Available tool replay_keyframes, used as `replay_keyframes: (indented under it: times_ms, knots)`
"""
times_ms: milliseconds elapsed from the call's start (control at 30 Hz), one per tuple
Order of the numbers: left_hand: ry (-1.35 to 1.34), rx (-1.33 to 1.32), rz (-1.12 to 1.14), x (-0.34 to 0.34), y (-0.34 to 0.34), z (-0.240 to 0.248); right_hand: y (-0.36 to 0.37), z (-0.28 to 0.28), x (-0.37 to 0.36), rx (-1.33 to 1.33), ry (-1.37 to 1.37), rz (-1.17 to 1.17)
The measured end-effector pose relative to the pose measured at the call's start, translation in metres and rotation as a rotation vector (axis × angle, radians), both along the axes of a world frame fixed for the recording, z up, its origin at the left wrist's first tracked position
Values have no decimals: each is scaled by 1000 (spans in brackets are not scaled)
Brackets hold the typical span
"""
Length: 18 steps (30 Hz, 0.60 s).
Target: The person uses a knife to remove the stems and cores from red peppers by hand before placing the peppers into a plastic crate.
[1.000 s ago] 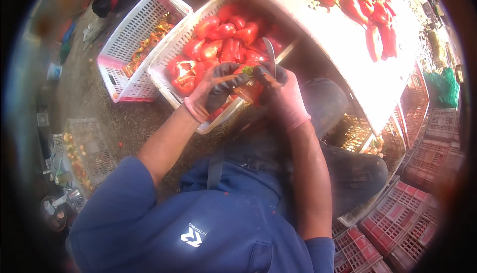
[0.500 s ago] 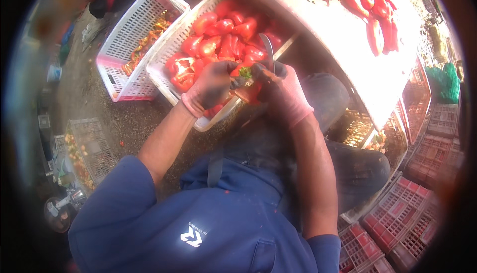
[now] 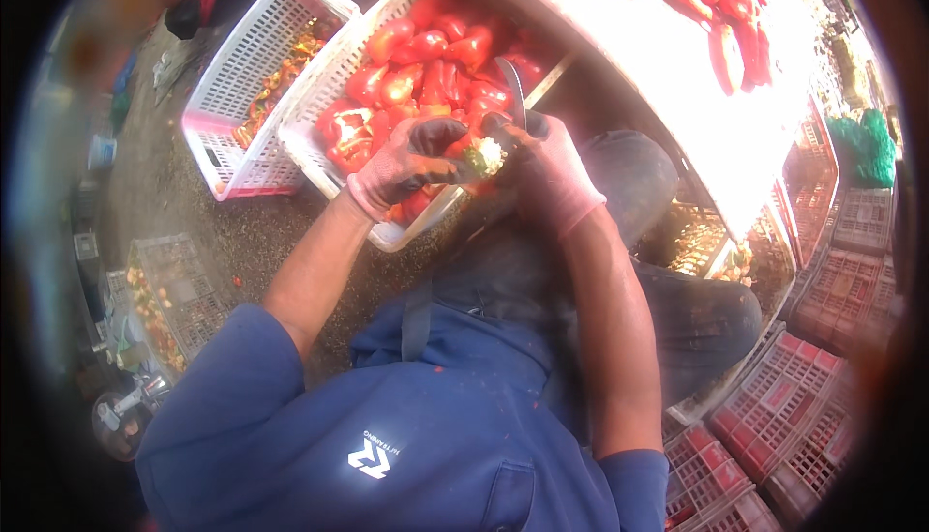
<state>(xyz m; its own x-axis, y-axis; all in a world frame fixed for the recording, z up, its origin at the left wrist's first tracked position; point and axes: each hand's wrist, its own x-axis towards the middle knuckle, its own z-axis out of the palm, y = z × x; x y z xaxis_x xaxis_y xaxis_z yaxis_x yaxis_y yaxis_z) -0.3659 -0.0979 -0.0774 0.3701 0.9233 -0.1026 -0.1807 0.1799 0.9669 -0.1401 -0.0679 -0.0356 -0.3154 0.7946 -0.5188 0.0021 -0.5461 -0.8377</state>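
Note:
Both hands wear pink gloves with dark palms and meet over the near end of a white crate [image 3: 312, 166] of red peppers [image 3: 399, 87]. My left hand [image 3: 406, 159] is closed around a red pepper, mostly hidden by the fingers. A pale, seedy pepper core [image 3: 484, 156] shows between the hands. My right hand [image 3: 547, 169] grips a knife [image 3: 513, 87], its curved blade pointing up and away from me; the handle is hidden in the fist. The right fingertips are close to the core; whether they touch it is unclear.
Left of the pepper crate stands another white crate [image 3: 208, 125] with orange-red scraps. A brightly lit table [image 3: 619, 48] at the right carries whole red peppers [image 3: 731, 9]. Red crates [image 3: 774, 387] are stacked at lower right. A grey crate [image 3: 194, 290] lies at left.
The pepper between my hands has turned: its green stem end showed before, and the pale seedy core shows now. My left fingers have spread a little around it. The knife stays in my right hand.

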Motion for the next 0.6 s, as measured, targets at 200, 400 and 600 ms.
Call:
replay_keyframes:
  times_ms: [200, 400, 600]
  knots:
    - [-192, -195, 147, 12, 5, 0, 7, -26, -1, 36, 167, -173]
    - [-56, -171, 422, 28, 0, -6, 10, -25, -6, 290, -179, -278]
    - [547, 218, 400, 38, -9, 0, 2, -7, -13, 364, -302, -34]
